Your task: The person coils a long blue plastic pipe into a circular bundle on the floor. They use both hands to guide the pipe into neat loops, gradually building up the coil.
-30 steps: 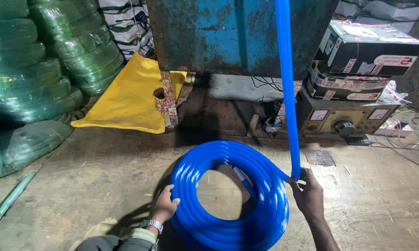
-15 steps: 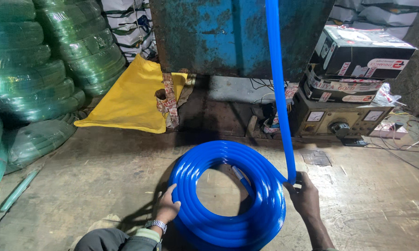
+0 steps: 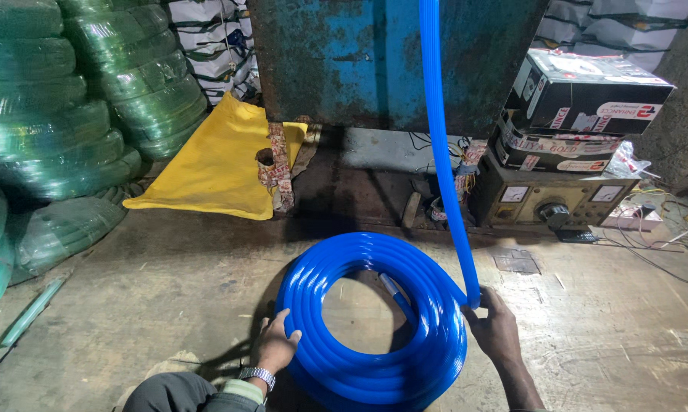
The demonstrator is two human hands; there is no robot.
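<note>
A coil of bright blue hose [image 3: 374,358] lies flat on the concrete floor in front of me. My left hand [image 3: 277,343] rests on the coil's left outer edge, fingers spread against the hose; a metal watch sits on that wrist. My right hand [image 3: 494,326] grips the hose at the coil's right side, where a single blue strand [image 3: 439,152] rises steeply out of the top of the view. A loose hose end lies inside the coil's hole.
A rusty blue metal machine [image 3: 382,61] stands behind the coil. Wrapped green hose coils [image 3: 61,114] are stacked at left, beside a yellow sack [image 3: 214,164]. At right, black cartons [image 3: 588,95] sit on a meter box [image 3: 557,200], with wires trailing.
The rising blue strand has shifted slightly left and my right hand has slid with it along the coil. The left hand stays on the coil's left edge.
</note>
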